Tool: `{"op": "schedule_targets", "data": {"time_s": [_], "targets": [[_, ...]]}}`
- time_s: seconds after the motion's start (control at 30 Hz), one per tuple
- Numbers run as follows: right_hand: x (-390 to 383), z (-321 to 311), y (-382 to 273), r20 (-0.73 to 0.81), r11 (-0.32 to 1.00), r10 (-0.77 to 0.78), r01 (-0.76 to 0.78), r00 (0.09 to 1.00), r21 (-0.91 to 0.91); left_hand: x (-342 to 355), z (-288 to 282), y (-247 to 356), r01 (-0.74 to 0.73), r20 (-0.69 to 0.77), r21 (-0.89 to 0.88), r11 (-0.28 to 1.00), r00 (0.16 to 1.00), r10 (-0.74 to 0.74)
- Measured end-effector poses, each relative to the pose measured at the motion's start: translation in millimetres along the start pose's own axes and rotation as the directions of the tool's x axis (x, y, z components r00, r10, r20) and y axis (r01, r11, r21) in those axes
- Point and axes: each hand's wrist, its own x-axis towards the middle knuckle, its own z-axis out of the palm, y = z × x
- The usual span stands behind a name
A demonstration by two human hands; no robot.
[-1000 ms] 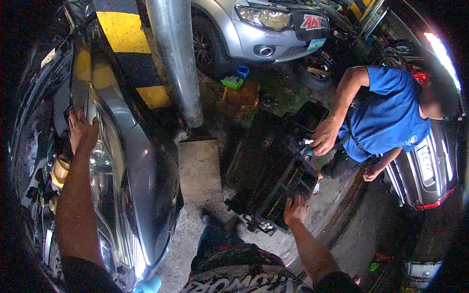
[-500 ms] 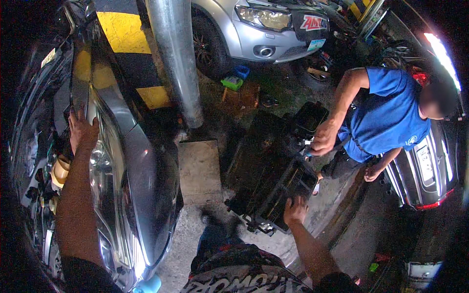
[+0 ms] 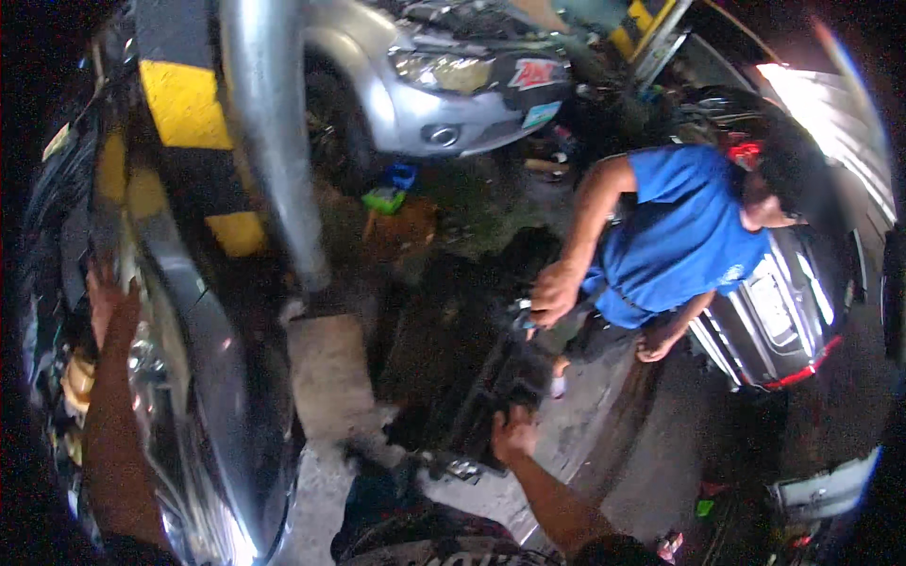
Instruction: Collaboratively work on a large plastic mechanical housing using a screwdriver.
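Observation:
My left hand (image 3: 111, 300) lies with spread fingers on the front edge of a dark car (image 3: 241, 396), just above its clear headlight (image 3: 156, 377). A tan, cup-like part (image 3: 79, 379) sits beside that forearm in the engine bay. On the right, my right hand (image 3: 514, 434) is open, its fingers extended over the near end of a black, box-like plastic part (image 3: 479, 401). Blur and shadow obscure how firmly it touches. Across that part, a co-worker's hand (image 3: 559, 294) grips a small item whose kind I cannot make out.
The co-worker in a blue shirt (image 3: 675, 231) stands at the right. A metal post (image 3: 269, 141) rises beside a flat grey slab (image 3: 330, 377). Behind are a silver vehicle (image 3: 415, 118) and green and blue containers (image 3: 384, 199). Another dark car (image 3: 769, 316) stands at right.
The whole view has swung right, so the scene sits further left in the picture, and it is blurrier. Both my hands keep about the same places on the car and black part.

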Motion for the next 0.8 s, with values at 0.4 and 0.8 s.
{"op": "schedule_targets", "data": {"time_s": [0.4, 0.8], "targets": [[-1.4, -15.5, -8.9, -0.096, 0.998, -0.042, 0.047, 0.994, 0.043, 3.2, 29.3, -1.8, 0.074, -0.075, -0.057, 0.996, 0.994, -0.078], [-4.0, -22.7, -12.6, -0.080, 0.996, -0.051, 0.056, 0.996, 0.066, 0.6, 23.5, -1.4, 0.037, -0.100, -0.191, 0.981, 0.993, -0.057]]}}
